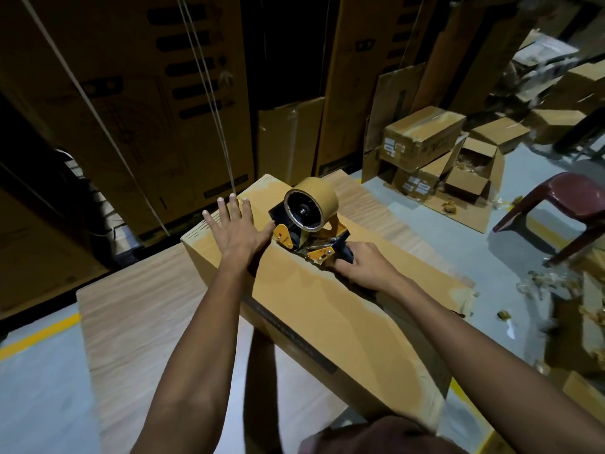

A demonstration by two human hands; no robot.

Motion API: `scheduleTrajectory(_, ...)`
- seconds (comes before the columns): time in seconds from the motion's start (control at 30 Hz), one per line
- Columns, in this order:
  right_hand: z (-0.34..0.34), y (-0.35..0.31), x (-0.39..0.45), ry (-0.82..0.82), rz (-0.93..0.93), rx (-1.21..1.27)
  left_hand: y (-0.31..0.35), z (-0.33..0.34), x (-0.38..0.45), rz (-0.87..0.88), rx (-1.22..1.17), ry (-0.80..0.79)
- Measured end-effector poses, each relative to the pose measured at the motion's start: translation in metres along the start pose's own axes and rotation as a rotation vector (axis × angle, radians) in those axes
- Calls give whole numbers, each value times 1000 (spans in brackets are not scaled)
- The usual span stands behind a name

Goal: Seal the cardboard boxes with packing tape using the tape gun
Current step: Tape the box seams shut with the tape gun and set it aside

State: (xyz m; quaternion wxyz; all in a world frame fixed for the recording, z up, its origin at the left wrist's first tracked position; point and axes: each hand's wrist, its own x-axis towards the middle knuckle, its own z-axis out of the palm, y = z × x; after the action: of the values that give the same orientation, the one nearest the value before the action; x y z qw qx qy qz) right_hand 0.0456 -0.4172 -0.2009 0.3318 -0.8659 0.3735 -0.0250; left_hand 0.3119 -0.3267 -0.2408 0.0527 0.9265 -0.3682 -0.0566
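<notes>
A long brown cardboard box [314, 309] lies on a wooden table [137, 322], running away from me. On its top, near the far end, sits the tape gun [307, 231], black and orange, carrying a roll of brown tape [311, 203]. My right hand [363, 265] grips the gun's handle from behind. My left hand [234, 226] lies flat with straight fingers on the box top, just left of the gun. Brown tape covers parts of the box's top and right corner.
Tall cardboard cartons [131, 103] stand behind the table. On the floor at the right are several small boxes [422, 139], one open box [474, 172], scraps of tape, and a dark red plastic chair [563, 204]. A yellow line [39, 335] marks the floor.
</notes>
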Motion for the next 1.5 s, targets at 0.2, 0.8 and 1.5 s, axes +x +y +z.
scheduleTrajectory(0.2,1,1,-4,-31,-15,42,22,12,-17,96,18,-76)
scheduleTrajectory(0.8,-13,30,-46,2,47,132,41,-1,-27,186,-60,-12)
scheduleTrajectory(1.5,-22,55,-86,40,95,57,61,18,-35,396,-13,-145)
